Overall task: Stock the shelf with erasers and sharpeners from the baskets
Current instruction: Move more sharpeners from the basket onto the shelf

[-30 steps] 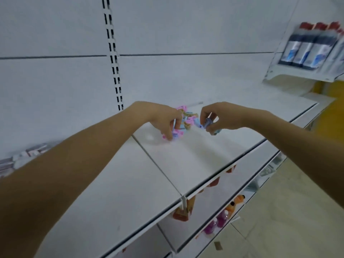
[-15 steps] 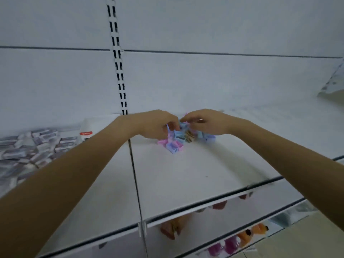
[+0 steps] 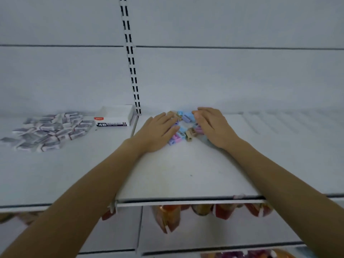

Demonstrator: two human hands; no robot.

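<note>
We flank sharpener pile (image 3: pixel 183 127) on shelf (image 3: pixel 186 174): left hand (image 3: pixel 158 131) flat against pile's left, right hand (image 3: pixel 212 125) flat against pile's right, nothing gripped.

I am seeing a small heap of pastel sharpeners (image 3: pixel 183 131), blue, pink, lilac and tan, lying jumbled near the back of the white shelf (image 3: pixel 186 174). Wrapped erasers (image 3: pixel 50 130) are lying scattered flat on its left panel, well apart from them.
</note>
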